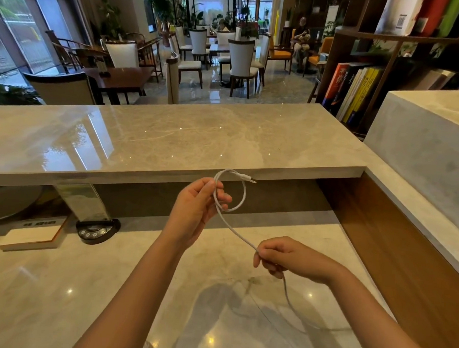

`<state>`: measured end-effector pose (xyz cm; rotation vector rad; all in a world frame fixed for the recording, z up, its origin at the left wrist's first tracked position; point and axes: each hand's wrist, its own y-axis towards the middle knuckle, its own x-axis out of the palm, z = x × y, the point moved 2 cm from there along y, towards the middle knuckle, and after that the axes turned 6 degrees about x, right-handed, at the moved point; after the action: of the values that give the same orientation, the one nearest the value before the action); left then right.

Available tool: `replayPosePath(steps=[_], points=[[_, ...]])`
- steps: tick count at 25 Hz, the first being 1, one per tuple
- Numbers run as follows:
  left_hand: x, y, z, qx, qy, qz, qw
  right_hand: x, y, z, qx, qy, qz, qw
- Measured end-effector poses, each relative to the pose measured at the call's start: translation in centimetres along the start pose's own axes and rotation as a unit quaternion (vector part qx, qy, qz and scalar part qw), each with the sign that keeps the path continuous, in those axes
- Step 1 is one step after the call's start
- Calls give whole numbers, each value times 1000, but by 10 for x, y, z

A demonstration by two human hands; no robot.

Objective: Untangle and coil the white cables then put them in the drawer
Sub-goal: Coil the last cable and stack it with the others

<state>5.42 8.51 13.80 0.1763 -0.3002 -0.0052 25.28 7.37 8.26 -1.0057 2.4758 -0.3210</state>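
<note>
A thin white cable runs between my two hands above the lower marble desk. My left hand pinches it where it forms one small loop, and the plug end sticks out to the right at the top of that loop. Lower and to the right, my right hand grips the cable's straight run. From that fist the rest of the cable hangs down and trails right across the desk. No drawer is in view.
A raised marble counter stands just beyond my hands. On the lower desk at the left lie a closed book and a round black device. A wooden side wall and bookshelves close off the right.
</note>
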Motion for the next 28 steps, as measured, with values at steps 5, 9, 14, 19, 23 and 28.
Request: replayPosePath(steps=[5, 9, 14, 19, 23, 28], points=[[-5, 1, 5, -9, -21, -5, 1000, -56, -16, -4, 124, -80, -73, 986], [-4, -5, -4, -56, -42, -32, 997, -92, -10, -22, 133, -111, 130, 976], [4, -21, -18, -95, 60, -78, 991, -85, 10, -48, 126, -140, 316, 930], [6, -26, -33, -101, 103, -24, 989, -46, 11, -82, 73, 67, 251, 963], [7, -26, -39, -99, 80, -1, 992, -11, 5, -95, 0, -165, 268, 949], [11, -25, -41, -114, -31, 18, 993, 28, 3, -84, -138, -210, 412, 876]])
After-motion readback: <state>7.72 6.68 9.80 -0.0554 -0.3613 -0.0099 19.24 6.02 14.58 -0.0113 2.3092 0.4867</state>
